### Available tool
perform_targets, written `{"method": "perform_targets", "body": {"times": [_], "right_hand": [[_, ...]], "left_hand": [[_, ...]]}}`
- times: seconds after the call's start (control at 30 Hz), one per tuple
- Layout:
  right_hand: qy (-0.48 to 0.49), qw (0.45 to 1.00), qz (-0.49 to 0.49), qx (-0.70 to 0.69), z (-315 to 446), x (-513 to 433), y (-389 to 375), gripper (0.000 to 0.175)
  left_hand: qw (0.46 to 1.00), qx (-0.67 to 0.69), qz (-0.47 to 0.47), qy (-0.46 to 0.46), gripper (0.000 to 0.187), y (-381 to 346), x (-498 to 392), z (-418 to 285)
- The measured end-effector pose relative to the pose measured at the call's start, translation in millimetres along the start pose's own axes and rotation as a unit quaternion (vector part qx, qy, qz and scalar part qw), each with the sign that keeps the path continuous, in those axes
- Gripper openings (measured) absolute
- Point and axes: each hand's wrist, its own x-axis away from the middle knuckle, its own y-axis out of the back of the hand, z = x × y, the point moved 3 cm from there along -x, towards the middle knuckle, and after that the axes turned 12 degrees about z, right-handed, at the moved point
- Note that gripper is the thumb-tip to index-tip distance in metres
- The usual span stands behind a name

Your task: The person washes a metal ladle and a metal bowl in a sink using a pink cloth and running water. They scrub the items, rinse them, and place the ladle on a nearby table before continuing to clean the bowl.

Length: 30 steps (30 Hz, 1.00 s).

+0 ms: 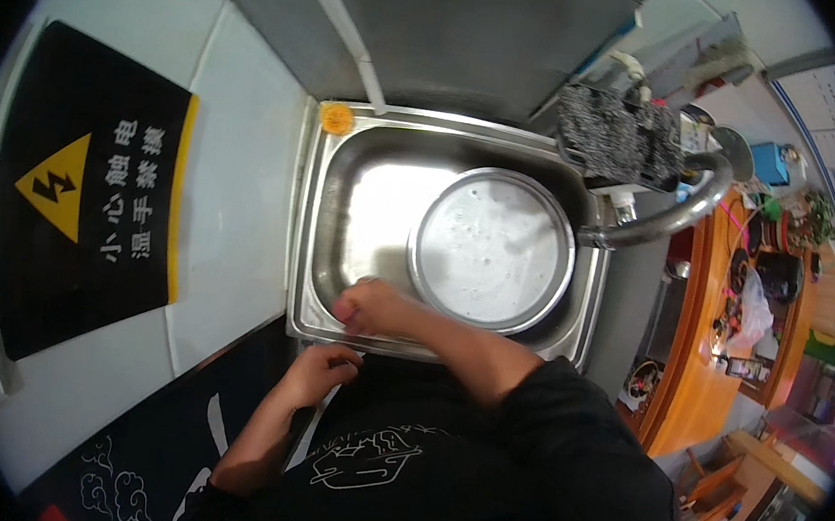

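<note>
My right hand (376,309) reaches over the front left corner of the stainless steel sink (308,197). It is motion-blurred, with the fingers closed around a small pink item (343,309) that is mostly hidden. My left hand (318,373) hovers just in front of the sink's front rim, fingers loosely curled, nothing visible in them. In the right part of the basin rests a large round metal pan (492,249). Its pale bottom looks wet. My right forearm passes by the pan's near side.
A curved metal faucet (662,227) rises at the sink's right end. A yellow-orange scrubber (337,119) sits on the back left corner. Behind the faucet, a grey shaggy cloth (614,132) lies over a rack. A black warning sign (96,196) hangs on the left wall tiles.
</note>
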Motion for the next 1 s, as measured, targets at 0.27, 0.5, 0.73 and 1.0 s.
{"method": "perform_targets", "body": {"times": [0.27,0.5,0.73,1.0], "right_hand": [[-0.27,0.91,-0.273,0.157,-77,138,144,0.027],[-0.357,0.885,-0.131,0.269,-151,131,128,0.023],[-0.129,0.833,-0.381,-0.38,-191,180,211,0.022],[0.084,0.637,-0.515,-0.567,-173,110,278,0.029]], "left_hand": [[0.973,-0.137,-0.168,-0.076,0.032,-6,-156,2],[0.991,0.023,-0.127,0.034,0.036,-32,-212,-43],[0.961,-0.2,-0.183,-0.056,0.035,5,-150,-29],[0.824,-0.457,-0.293,-0.164,0.02,15,-87,-17]]}}
